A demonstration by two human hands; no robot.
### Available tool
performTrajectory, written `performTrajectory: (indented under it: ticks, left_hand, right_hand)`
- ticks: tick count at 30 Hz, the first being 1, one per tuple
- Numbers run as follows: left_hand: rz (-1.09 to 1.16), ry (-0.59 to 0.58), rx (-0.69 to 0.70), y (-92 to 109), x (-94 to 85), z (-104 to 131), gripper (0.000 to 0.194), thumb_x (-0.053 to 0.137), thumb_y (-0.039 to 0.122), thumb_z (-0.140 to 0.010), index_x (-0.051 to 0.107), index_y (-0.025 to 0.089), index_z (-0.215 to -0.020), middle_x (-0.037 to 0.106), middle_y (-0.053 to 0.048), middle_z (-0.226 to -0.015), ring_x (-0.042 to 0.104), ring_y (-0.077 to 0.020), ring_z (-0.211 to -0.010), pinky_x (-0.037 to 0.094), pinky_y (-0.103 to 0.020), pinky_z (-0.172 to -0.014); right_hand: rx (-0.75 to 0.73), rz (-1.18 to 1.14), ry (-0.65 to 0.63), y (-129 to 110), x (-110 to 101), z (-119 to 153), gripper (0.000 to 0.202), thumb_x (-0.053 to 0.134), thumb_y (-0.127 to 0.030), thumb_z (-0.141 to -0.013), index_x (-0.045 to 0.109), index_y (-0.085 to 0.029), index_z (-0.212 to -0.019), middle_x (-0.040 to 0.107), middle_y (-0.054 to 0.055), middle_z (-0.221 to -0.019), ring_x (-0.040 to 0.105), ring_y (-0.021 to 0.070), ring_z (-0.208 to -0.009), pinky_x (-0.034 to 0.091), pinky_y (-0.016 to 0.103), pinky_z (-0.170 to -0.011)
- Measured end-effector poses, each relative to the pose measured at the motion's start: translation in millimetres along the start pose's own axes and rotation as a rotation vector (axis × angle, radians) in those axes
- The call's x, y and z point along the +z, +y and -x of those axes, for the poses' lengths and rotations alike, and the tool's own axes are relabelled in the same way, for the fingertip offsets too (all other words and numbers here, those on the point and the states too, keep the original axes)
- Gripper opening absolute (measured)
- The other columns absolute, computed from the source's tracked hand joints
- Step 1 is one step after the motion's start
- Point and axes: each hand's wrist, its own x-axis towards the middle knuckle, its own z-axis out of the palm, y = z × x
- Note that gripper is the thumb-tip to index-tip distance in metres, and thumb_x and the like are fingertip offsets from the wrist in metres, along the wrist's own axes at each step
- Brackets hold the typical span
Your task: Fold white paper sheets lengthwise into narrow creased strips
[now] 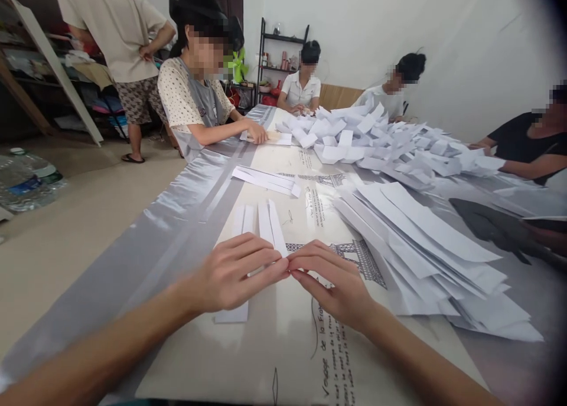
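My left hand [248, 270] and my right hand [332, 279] meet at the fingertips over the table, in the middle of the head view. Both pinch the near end of a narrow folded white paper strip [271, 226], whose far part points away from me. The fingers hide the pinched end. Beneath my left hand lies another white paper strip [233, 314], showing on both sides of the hand. A folded paper piece [266, 180] rests farther off on the printed tablecloth [305, 341].
A fanned stack of white paper sheets [425, 246] lies right of my hands. Behind it spreads a large heap of folded papers [376, 134]. Several people sit around the table, one person [199, 99] at the left edge. Large plastic bottles [29, 179] stand on the floor.
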Motion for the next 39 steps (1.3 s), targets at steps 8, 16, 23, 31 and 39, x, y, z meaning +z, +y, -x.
performTrajectory:
  ticks: [8, 16, 23, 31, 39]
  left_hand:
    - [0.035, 0.092, -0.090, -3, 3.9, 12, 0.027, 0.069, 0.010, -0.090, 0.063, 0.019, -0.114, 0.073, -0.003, -0.085, 0.068, -0.0153, -0.074, 0.056, -0.029, -0.066]
    - [0.048, 0.099, -0.069, -1, 8.1, 15, 0.034, 0.068, 0.007, -0.089, 0.063, 0.019, -0.120, 0.070, -0.001, -0.082, 0.066, -0.0142, -0.073, 0.055, -0.029, -0.067]
    - [0.022, 0.059, -0.011, 0, 7.5, 12, 0.036, 0.063, 0.007, -0.093, 0.060, 0.017, -0.127, 0.067, 0.000, -0.077, 0.063, -0.0141, -0.070, 0.054, -0.029, -0.063]
    - [0.039, 0.023, 0.033, -6, 5.6, 14, 0.026, 0.063, 0.007, -0.093, 0.063, 0.019, -0.116, 0.067, 0.001, -0.077, 0.066, -0.0139, -0.072, 0.056, -0.029, -0.066]
    - [0.017, 0.045, 0.102, -2, 9.3, 12, 0.018, 0.068, 0.003, -0.088, 0.065, 0.011, -0.103, 0.065, 0.000, -0.073, 0.066, -0.0147, -0.071, 0.054, -0.029, -0.063]
  right_hand:
    - [0.260, -0.083, 0.143, -6, 2, 2, 0.013, 0.069, -0.017, -0.090, 0.071, -0.024, -0.100, 0.063, 0.004, -0.095, 0.057, 0.0146, -0.071, 0.055, 0.033, -0.061]
    - [0.372, -0.253, 0.176, -6, 2, 5, 0.011, 0.074, -0.018, -0.086, 0.076, -0.027, -0.091, 0.060, 0.001, -0.081, 0.056, 0.0136, -0.067, 0.049, 0.031, -0.056]
    - [0.323, -0.258, 0.227, -8, 2, 5, 0.017, 0.078, -0.013, -0.082, 0.079, -0.029, -0.089, 0.062, -0.001, -0.075, 0.053, 0.0115, -0.061, 0.043, 0.026, -0.046]
    - [0.085, -0.039, 0.185, -11, -3, 2, 0.020, 0.075, -0.010, -0.083, 0.073, -0.025, -0.097, 0.062, 0.001, -0.083, 0.052, 0.0110, -0.059, 0.049, 0.027, -0.048]
    - [-0.148, 0.303, 0.111, -13, -7, 4, 0.018, 0.067, -0.006, -0.090, 0.069, -0.020, -0.101, 0.065, 0.003, -0.087, 0.060, 0.0110, -0.065, 0.055, 0.026, -0.054]
